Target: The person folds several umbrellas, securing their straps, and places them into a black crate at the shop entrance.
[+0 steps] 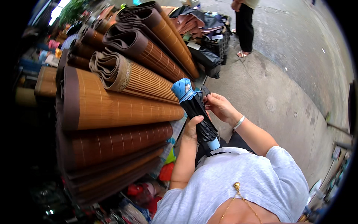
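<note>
My left hand [193, 126] is closed around a folded umbrella [199, 119] with black fabric, its thumb lying across the cloth. Bunched blue material [183, 89] covers the umbrella's upper end, and a light blue piece [213, 143] shows at the lower end near my shirt. Beside the black cloth, my right hand [219, 106] pinches a short dark strap [206, 90] between thumb and fingers. Some fingers behind the umbrella are hidden.
Rolled bamboo mats [125, 103] are stacked close at the left. Beyond them a black crate [221, 46] holds folded fabric items, with a black plastic bag [207, 60] against it. A person [244, 26] stands on the concrete ground [265, 92] at the top.
</note>
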### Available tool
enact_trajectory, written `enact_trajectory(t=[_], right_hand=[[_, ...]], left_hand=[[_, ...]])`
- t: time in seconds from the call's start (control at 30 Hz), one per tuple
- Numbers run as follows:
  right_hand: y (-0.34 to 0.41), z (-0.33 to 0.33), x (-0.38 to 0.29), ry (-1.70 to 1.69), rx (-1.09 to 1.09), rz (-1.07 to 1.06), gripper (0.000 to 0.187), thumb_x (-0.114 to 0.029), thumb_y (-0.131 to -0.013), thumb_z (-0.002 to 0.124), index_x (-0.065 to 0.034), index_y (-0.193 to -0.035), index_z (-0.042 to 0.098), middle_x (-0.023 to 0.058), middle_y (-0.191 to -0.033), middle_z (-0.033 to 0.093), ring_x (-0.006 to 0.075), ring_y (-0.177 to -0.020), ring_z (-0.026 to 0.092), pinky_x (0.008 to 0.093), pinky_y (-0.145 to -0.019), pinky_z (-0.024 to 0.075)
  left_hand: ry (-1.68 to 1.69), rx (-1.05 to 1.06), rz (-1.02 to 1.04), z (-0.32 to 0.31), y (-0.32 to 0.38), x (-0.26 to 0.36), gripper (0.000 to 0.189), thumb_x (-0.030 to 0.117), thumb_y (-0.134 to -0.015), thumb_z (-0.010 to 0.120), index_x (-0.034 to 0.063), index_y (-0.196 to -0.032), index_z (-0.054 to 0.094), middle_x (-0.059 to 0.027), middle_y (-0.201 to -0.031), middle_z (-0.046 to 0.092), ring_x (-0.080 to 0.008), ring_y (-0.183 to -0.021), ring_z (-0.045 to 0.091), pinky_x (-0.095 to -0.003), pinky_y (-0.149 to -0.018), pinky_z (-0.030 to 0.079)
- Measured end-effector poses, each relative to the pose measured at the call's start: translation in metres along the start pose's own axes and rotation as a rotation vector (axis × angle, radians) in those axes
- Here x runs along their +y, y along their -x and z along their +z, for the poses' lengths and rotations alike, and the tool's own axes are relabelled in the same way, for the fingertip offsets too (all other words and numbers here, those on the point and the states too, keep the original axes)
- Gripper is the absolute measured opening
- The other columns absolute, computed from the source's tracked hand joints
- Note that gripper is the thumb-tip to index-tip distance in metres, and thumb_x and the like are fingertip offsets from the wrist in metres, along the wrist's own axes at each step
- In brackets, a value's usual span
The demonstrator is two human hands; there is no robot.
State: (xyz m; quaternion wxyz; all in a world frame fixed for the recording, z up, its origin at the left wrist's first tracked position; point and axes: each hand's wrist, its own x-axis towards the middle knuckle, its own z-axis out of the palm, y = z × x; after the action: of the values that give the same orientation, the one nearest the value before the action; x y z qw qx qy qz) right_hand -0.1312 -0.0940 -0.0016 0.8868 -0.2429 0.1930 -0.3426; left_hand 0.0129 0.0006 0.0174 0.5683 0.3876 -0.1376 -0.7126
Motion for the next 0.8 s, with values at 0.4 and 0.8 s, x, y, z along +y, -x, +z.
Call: enact_trajectory(t=[0.4,0.8], right_hand=[[-0.015,-0.018,-0.073,0.649,-0.06,-0.242,0.074,-0.027,-0.086,0.069,-0.0069,-0.146,0.03,0.0107,-0.132,0.046,0.0212,-0.113,0.05,0.0323,-0.094,0.0429],[-0.026,0.011,-0.053,1.133,-0.058,0.124,0.053,-0.021,-0.066,0.079,0.0009,-0.107,0.053,0.0177,-0.087,0.067,0.0307,-0.076,0.066,0.0366,-0.07,0.0524]], left_hand=[[0.019,0.299,0.379,0.044,-0.051,0.003,0.048,0.003,-0.072,0.063,-0.0022,-0.12,0.054,-0.0114,-0.105,0.063,-0.0217,-0.093,0.063,-0.0321,-0.085,0.052],[-0.069,0.481,0.527,0.037,-0.097,0.039,0.046,0.001,-0.074,0.068,0.0001,-0.118,0.053,-0.0083,-0.106,0.059,-0.0194,-0.093,0.061,-0.0331,-0.085,0.051]])
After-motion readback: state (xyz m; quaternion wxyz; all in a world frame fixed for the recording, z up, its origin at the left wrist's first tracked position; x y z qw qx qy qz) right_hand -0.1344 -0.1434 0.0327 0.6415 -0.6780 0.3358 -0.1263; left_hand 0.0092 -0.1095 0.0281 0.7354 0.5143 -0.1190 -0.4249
